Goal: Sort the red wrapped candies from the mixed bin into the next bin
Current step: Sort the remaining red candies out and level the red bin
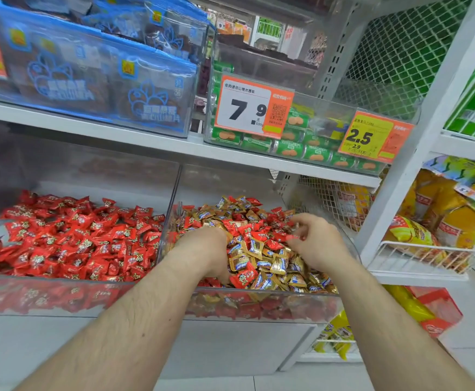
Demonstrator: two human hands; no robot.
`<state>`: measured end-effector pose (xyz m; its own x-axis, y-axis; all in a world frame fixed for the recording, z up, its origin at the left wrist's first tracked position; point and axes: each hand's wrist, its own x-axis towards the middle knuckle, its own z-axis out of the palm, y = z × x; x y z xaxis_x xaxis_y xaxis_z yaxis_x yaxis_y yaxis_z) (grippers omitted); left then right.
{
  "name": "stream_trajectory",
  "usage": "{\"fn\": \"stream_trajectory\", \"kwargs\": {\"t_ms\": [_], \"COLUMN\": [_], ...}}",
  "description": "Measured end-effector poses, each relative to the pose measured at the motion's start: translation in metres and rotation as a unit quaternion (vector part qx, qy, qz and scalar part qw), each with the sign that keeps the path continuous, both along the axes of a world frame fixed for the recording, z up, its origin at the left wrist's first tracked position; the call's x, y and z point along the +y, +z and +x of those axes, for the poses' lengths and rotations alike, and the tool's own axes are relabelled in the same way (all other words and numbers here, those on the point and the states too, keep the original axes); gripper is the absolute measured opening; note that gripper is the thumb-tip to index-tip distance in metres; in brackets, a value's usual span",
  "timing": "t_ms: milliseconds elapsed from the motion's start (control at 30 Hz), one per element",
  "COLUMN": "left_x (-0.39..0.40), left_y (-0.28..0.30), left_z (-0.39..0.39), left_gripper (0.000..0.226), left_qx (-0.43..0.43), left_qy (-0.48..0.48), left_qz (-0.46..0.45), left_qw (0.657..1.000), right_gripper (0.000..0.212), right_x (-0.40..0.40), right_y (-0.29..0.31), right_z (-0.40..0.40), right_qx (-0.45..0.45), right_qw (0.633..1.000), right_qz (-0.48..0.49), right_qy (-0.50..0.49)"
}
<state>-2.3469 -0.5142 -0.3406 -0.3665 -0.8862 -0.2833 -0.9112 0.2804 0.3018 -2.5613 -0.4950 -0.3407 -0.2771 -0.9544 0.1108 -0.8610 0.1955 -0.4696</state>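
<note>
The clear mixed bin [258, 309] on the right holds gold wrapped candies [275, 263] with red wrapped candies [243, 277] scattered among them. The clear bin to its left [47, 297] is filled with red candies [75, 238] only. My left hand [205, 249] reaches down into the left part of the mixed pile, and its fingers are buried among the wrappers. My right hand [312, 241] hovers over the right part of the same pile. Its curled fingers pinch a small red candy [295, 237].
A clear divider wall [170, 213] separates the two bins. A white shelf [146, 142] above carries blue packets and a box of green rolls with price tags. A wire mesh panel [329, 204] and wire baskets of yellow packets stand to the right.
</note>
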Motion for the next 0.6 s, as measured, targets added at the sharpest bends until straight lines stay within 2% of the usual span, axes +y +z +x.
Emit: {"fn": "stream_trajectory", "kwargs": {"t_ms": [67,167,300,400,467,533,600], "left_x": [0.000,-0.004,-0.010,-0.015,-0.017,-0.019,-0.021], "left_y": [0.001,0.003,0.002,0.000,-0.003,-0.006,-0.008], "left_z": [0.002,0.008,0.019,0.017,0.013,0.011,0.011], "left_gripper": [0.042,0.033,0.018,0.017,0.022,0.021,0.013], "left_qx": [0.002,0.036,0.141,0.136,0.098,0.061,0.051], "left_qy": [0.003,0.006,0.046,0.035,0.018,0.001,0.017], "left_qz": [0.006,0.029,0.052,0.036,0.018,0.015,0.005], "left_qw": [1.000,0.999,0.988,0.989,0.995,0.998,0.999], "right_gripper": [0.037,0.035,0.034,0.041,0.036,0.027,0.022], "right_x": [0.008,0.015,0.018,0.015,0.012,0.008,0.005], "right_y": [0.002,0.005,0.011,0.014,0.012,0.008,0.005], "right_z": [-0.002,-0.002,0.001,0.006,0.012,0.017,0.023], "right_qx": [-0.040,-0.100,-0.249,-0.353,-0.325,-0.192,-0.067], "right_qw": [0.996,0.986,0.959,0.928,0.941,0.980,0.997], "right_qz": [-0.073,-0.128,-0.129,-0.093,-0.068,-0.034,0.016], "right_qy": [-0.022,-0.031,-0.050,-0.068,-0.071,-0.049,-0.017]}}
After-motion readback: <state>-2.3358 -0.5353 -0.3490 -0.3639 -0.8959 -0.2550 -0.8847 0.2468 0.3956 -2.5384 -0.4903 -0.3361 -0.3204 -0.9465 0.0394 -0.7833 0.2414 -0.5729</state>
